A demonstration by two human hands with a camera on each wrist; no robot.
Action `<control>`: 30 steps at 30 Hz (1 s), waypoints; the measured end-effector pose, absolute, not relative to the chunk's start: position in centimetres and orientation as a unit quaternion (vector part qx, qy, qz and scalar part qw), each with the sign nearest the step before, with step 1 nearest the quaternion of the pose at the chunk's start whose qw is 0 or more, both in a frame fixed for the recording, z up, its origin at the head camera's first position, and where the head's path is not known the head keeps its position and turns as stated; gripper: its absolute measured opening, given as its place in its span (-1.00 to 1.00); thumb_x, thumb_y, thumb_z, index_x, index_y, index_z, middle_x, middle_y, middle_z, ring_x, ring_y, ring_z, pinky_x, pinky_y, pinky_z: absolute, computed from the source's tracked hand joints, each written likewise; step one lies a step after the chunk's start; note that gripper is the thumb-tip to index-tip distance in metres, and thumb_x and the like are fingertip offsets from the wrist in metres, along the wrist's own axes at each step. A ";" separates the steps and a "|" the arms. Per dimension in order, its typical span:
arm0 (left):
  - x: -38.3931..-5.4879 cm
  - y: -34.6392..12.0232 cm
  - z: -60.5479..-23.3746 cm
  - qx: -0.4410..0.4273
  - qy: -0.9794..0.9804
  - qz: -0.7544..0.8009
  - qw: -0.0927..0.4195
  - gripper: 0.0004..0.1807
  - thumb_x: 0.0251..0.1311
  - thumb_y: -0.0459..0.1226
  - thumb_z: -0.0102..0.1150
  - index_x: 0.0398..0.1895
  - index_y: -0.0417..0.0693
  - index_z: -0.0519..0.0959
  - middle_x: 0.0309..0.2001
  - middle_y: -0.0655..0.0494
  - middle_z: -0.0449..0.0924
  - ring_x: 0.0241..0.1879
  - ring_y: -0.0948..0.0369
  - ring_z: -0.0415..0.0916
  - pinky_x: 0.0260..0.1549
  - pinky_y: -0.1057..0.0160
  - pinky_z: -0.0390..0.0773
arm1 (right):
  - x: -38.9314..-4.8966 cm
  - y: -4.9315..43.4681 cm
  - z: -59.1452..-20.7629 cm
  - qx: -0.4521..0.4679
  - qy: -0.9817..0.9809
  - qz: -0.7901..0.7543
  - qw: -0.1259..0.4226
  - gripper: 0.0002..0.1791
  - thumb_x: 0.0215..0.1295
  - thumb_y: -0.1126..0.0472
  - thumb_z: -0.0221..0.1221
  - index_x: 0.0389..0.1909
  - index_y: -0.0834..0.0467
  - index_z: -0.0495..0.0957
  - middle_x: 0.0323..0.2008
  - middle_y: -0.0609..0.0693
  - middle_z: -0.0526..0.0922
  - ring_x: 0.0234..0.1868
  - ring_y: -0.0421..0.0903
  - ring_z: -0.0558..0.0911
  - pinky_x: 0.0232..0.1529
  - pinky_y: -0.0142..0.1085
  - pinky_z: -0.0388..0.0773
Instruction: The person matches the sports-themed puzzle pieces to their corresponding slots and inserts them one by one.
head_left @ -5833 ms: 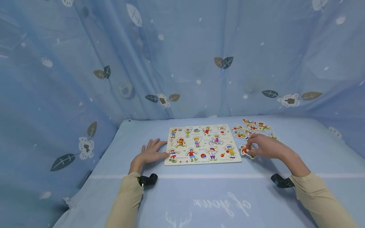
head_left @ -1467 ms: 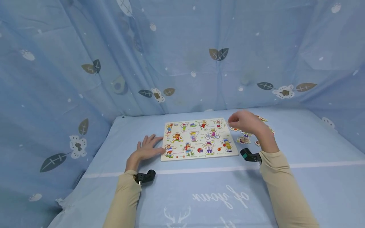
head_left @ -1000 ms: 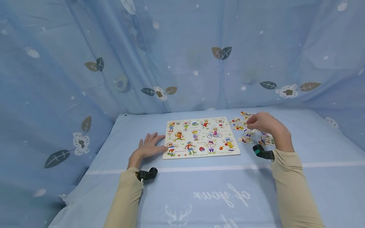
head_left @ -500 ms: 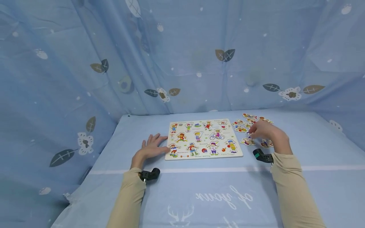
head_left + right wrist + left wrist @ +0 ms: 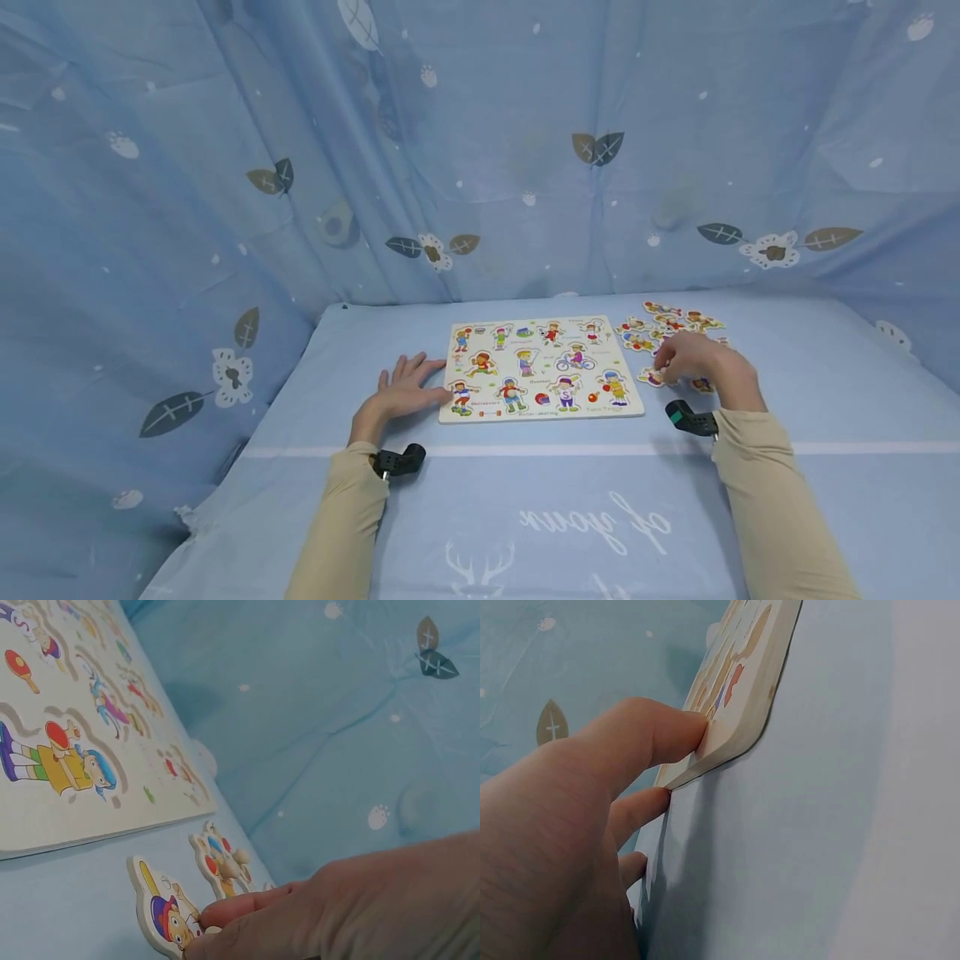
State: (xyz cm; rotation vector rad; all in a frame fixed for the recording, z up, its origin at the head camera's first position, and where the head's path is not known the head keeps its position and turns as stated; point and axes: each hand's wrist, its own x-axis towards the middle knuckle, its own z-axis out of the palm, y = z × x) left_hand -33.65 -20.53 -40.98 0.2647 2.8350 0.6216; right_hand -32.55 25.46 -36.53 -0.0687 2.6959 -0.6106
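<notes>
A pale wooden puzzle board [image 5: 468, 417] printed with children at sports lies flat in the head view. At its near left corner my left hand [image 5: 405, 392] rests, fingers spread; in the left wrist view the thumb [image 5: 679, 735] presses the board's top and the index finger touches its edge. Right of the board, my right hand [image 5: 705, 362] pinches a wooden puzzle piece of a batter in a cap [image 5: 154, 907] between thumb and index finger, at a small peg partly hidden by the fingers. The same batter piece [image 5: 650, 377] lies at the near side of the loose pieces.
Several loose puzzle pieces [image 5: 637, 342] lie in a heap right of the board, some overlapping and partly behind my right hand. A light blue cloth [image 5: 570, 483] covers the table. A patterned blue curtain [image 5: 510, 150] hangs behind it.
My right hand has come from beside the board's far right corner back over the heap, then down to the near batter piece, and grips it. The left hand has stayed on the board's corner.
</notes>
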 end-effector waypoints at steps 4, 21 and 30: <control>-33.5 -20.5 -40.9 0.088 0.966 0.214 0.115 -0.14 0.15 0.19 0.10 0.52 0.15 0.20 0.59 -0.13 -0.20 0.55 -0.19 -0.49 0.40 -0.33 -0.46 | -32.5 25.4 -36.9 -0.019 0.959 -0.215 0.186 -0.84 0.19 0.29 0.23 -0.20 0.18 0.60 -0.21 0.11 0.57 -0.20 0.05 0.47 -0.22 -0.14 0.43; -33.6 -20.5 -41.2 0.082 0.965 0.220 0.117 -0.13 0.15 0.19 0.11 0.52 0.15 0.20 0.59 -0.12 -0.19 0.55 -0.19 -0.49 0.40 -0.32 -0.46 | -32.6 25.3 -36.8 -0.024 0.963 -0.201 0.179 -0.86 0.23 0.27 0.22 -0.20 0.18 0.61 -0.26 0.10 0.57 -0.23 0.05 0.47 -0.25 -0.16 0.42; -33.5 -20.4 -41.1 0.082 0.967 0.209 0.116 -0.14 0.17 0.20 0.09 0.53 0.15 0.18 0.60 -0.11 -0.20 0.55 -0.19 -0.51 0.40 -0.32 -0.46 | -32.5 25.3 -36.6 -0.028 0.964 -0.199 0.176 -0.84 0.24 0.25 0.22 -0.19 0.21 0.60 -0.28 0.10 0.58 -0.25 0.04 0.48 -0.26 -0.17 0.43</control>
